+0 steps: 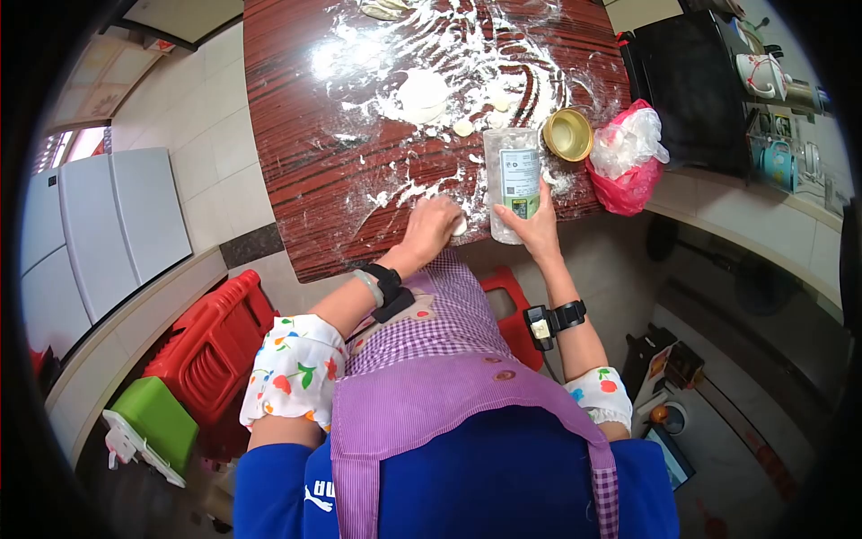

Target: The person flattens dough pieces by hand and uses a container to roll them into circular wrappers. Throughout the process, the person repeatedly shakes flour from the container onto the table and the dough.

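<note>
My right hand (537,225) is wrapping its fingers closed around the near end of a jar (513,182), which is lying on its side on the table (305,180) with its label facing up and its open end pointing far. My left hand (431,225) is pressing palm down, fingers curled, on a dough piece (459,226) at the near edge of the table; only a white sliver of the dough is showing at the fingertips, just left of the jar. A black band is sitting on each wrist.

Just right of the far end of the jar, a gold lid (567,134) is lying open side up, and beside it a red bag (628,162) holding clear plastic is hanging at the right table edge. Flour (395,54) is spreading over the far half of the table. A flat dough round (422,92) is resting in it, with small dough lumps (463,128) lying between the round and the jar.

Near left of the table, a red stool (211,341) and a green stool (154,422) are standing on the floor. I am wearing a purple apron (449,395) over floral sleeve covers.
</note>
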Motion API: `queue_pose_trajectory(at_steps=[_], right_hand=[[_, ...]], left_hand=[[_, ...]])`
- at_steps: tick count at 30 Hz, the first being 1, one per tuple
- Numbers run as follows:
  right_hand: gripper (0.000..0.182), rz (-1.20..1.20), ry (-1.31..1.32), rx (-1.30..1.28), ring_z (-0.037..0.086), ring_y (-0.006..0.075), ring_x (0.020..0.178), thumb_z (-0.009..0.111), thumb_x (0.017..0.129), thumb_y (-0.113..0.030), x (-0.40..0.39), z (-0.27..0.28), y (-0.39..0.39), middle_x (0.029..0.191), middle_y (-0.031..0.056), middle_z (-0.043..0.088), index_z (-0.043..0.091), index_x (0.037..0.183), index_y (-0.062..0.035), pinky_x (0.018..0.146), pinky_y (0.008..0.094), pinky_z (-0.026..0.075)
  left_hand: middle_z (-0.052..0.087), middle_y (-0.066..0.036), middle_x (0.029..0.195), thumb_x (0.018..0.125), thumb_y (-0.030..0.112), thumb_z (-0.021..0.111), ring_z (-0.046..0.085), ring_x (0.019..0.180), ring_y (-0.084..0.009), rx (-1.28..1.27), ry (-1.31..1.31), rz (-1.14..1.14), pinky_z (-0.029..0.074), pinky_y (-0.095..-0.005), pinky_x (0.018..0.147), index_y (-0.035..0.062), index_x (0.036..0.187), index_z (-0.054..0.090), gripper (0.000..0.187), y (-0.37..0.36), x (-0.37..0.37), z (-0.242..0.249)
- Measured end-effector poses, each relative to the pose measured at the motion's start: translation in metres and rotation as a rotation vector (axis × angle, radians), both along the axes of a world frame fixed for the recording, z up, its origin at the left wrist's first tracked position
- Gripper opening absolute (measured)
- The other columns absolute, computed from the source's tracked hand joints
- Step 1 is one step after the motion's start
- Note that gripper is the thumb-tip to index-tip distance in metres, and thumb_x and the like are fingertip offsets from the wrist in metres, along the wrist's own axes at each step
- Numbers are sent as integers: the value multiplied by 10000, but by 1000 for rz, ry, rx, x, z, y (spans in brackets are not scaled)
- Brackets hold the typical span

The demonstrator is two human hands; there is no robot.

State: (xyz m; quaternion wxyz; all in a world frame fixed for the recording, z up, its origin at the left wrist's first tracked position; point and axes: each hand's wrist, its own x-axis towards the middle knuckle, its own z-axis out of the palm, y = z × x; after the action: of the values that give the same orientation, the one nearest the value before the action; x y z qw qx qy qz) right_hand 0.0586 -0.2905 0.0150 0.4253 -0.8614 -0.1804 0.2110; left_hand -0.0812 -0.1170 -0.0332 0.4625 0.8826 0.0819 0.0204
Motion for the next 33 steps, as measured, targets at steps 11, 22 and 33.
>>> queue_pose_trajectory(at_steps=[11, 22, 33], right_hand=[[961, 5, -36, -49, 582, 235, 1141, 876, 689, -280, -1, -2, 10, 1256, 181, 586, 352, 1422, 56, 991, 361, 458], [991, 496, -491, -123, 501, 311, 1183, 872, 644, -323, -9, 37, 77, 1262, 170, 511, 355, 1452, -77, 1016, 466, 376], [705, 780, -789, -164, 468, 311, 1098, 745, 782, -260, -55, 35, 107, 1178, 144, 479, 444, 1394, -79, 918, 468, 379]], left_hand=[[621, -63, 888, 813, 78, 680, 593, 824, -276, 219, -245, 422, 421, -400, 751, 78, 868, 645, 66, 83, 0, 22], [611, -94, 1220, 835, -15, 598, 568, 1120, -284, 445, -220, 338, 414, -411, 928, 72, 1223, 605, 398, 92, -75, 22], [549, -155, 1345, 931, 183, 567, 480, 1273, -340, 579, -112, 345, 320, -498, 1089, 27, 1305, 545, 407, 78, -33, 51]])
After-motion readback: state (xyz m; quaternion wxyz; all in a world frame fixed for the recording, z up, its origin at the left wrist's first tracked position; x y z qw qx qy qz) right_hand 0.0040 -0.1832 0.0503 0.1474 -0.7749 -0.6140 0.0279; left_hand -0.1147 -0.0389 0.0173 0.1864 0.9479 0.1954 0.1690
